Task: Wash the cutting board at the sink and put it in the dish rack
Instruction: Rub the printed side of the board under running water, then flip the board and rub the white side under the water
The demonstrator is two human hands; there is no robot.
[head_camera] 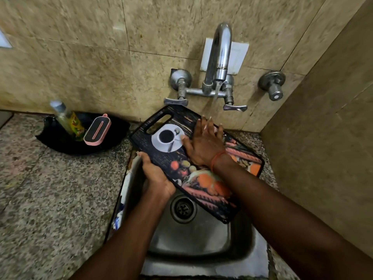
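A dark cutting board (173,156), printed with a coffee cup and fruit, lies tilted over the steel sink (193,237), its handle hole at the upper left. My left hand (156,174) grips its left long edge. My right hand (203,142) lies flat on the board's top face with fingers spread, under the water stream. Water runs from the chrome tap (220,57) onto the board's far end. No dish rack is in view.
A black tray (60,144) on the granite counter (50,199) at the left holds a dish soap bottle (67,120) and a pink-edged scrubber (97,129). Two lever handles and a separate wall valve (272,85) stick out of the tiled wall. A side wall stands close at the right.
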